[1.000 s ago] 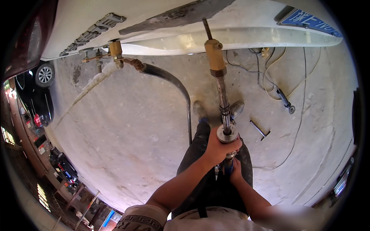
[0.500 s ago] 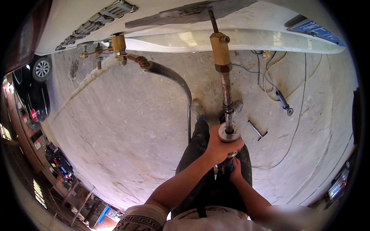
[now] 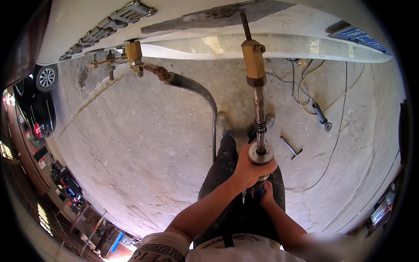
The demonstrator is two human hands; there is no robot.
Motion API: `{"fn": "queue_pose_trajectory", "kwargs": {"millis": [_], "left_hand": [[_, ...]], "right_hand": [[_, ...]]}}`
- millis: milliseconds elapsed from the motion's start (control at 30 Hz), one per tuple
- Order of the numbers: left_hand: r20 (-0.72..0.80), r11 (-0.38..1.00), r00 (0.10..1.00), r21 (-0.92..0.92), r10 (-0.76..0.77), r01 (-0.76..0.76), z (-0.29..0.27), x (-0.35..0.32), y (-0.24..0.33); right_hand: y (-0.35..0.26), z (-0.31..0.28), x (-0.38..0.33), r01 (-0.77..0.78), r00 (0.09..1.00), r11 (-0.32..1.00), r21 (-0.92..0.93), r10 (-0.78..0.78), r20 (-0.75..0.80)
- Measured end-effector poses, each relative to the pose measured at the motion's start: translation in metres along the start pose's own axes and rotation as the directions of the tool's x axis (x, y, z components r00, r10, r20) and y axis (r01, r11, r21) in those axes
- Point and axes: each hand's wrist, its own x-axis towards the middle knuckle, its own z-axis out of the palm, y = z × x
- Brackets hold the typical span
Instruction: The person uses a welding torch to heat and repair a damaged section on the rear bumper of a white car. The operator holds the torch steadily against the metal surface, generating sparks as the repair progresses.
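A slide hammer with a steel shaft (image 3: 259,102) runs from my hands up to a white car body panel (image 3: 174,49). Its brass-coloured head (image 3: 253,61) carries a thin rod whose tip is at the grey bare-metal patch (image 3: 205,19) on the panel; whether it touches I cannot tell. My left hand (image 3: 251,170) is wrapped round the round steel sliding weight (image 3: 261,153). Below it, my right hand (image 3: 266,195) grips the blue handle (image 3: 258,189) at the near end. My left forearm partly covers my lap.
A brass clamp (image 3: 134,52) with a thick black cable (image 3: 198,89) is fixed at the panel's left. On the concrete floor lie a T-handled tool (image 3: 291,147), a black cylindrical tool (image 3: 321,116) and thin wires. A black car (image 3: 41,100) stands far left.
The slide hammer's head and rod tip have shifted slightly to the right and down. Both hands keep their grip and have barely moved.
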Motion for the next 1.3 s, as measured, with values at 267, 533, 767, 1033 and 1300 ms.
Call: {"fn": "queue_pose_trajectory", "kwargs": {"millis": [267,533,767,1033,1300], "left_hand": [[-0.022,0.999,1.0,-0.041,-0.017,0.016,0.004,-0.001,0.012],[-0.013,0.994,1.0,-0.109,0.003,-0.004,0.003,0.019,0.039],[-0.105,0.999,0.994,0.01,-0.043,0.045,-0.002,-0.032,-0.059],[-0.025,0.999,0.999,0.002,-0.033,0.033,-0.001,-0.018,-0.036],[-0.046,0.999,0.998,-0.012,-0.034,0.034,-0.003,-0.014,-0.04]], "right_hand": [[-0.012,0.013,0.001,-0.154,0.984,0.979,0.136,0.164,-0.067],[-0.001,0.006,0.003,-0.151,0.984,0.978,0.144,0.163,-0.077],[0.038,-0.01,-0.001,-0.073,0.996,0.99,0.12,0.079,-0.045],[0.012,-0.005,-0.005,-0.159,0.987,0.945,0.287,0.163,0.012],[-0.001,0.01,-0.005,-0.053,0.993,0.998,-0.023,0.051,-0.105]]}}
